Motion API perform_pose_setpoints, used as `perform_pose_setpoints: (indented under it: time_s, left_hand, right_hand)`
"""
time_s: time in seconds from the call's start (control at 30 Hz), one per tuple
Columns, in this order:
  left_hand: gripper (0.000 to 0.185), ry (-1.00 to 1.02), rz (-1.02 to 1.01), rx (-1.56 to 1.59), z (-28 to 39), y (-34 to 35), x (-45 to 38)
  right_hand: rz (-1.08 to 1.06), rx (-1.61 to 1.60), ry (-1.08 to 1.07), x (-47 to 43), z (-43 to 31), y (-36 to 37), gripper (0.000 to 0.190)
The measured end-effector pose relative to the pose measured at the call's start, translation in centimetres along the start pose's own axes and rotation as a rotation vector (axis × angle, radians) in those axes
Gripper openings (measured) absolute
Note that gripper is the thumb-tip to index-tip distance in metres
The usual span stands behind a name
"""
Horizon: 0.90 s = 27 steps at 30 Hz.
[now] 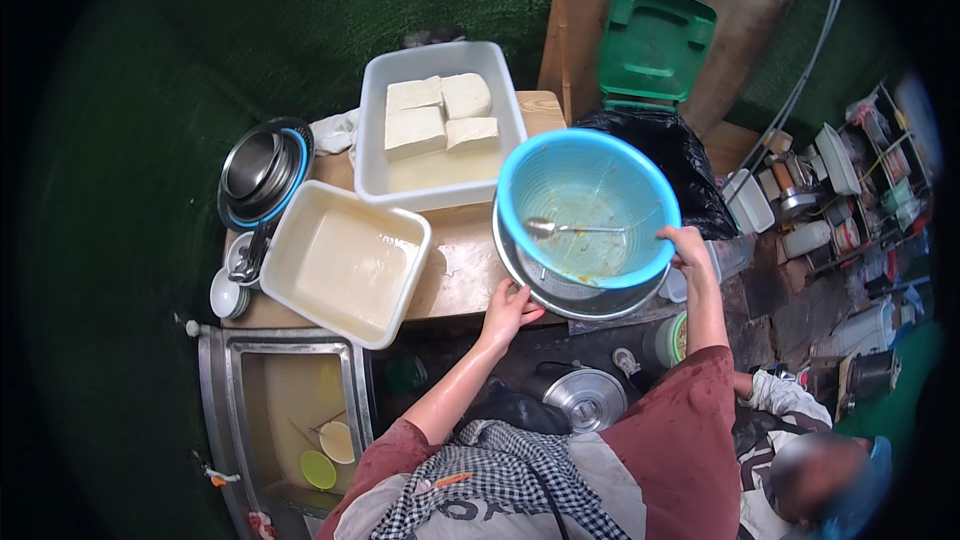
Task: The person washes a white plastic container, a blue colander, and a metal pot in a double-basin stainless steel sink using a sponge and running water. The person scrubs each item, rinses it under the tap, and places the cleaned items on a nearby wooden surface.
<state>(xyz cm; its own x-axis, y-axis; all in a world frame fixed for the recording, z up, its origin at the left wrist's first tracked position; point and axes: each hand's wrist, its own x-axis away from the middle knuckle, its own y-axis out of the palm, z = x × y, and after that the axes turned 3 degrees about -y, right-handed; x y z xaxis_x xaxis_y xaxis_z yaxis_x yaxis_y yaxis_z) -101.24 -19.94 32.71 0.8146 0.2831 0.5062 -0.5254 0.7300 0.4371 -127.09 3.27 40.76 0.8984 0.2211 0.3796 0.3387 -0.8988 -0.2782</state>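
My right hand grips the right rim of a blue plastic colander, which is tilted and stained inside. A metal spoon lies in it. Under the colander is a wide metal basin at the table's right end. My left hand is at the basin's lower left rim, fingers spread a little; whether it holds the rim is unclear. Left of these, a white tub holds several blocks of tofu in cloudy liquid. A cream tub with a wet bottom stands nearer.
Stacked metal bowls and small white bowls stand at the table's left. Below is a metal sink of cloudy water with two bowls. A green-lidded bin with a black bag stands behind. A lidded metal pot and a person are near me.
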Motion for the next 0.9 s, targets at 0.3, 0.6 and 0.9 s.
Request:
perform_pose_setpoints:
  time_s: [0.3, 0.6, 0.9]
  left_hand:
    - [0.047, 0.032, 0.018, 0.033, -0.2, -1.0, 1.2]
    - [0.037, 0.309, 0.179, 0.490, -3.1, -17.1, 14.8]
    - [0.043, 0.254, 0.988, 0.692, -20.9, -36.6, 33.8]
  right_hand:
    - [0.143, 0.098, -0.523, 5.1, -10.4, 2.0, 0.024]
    - [-0.320, 0.325, -0.699, 13.7, -11.2, 23.3, 0.023]
    - [-0.644, 0.853, -1.058, 34.1, 3.9, 56.8, 0.029]
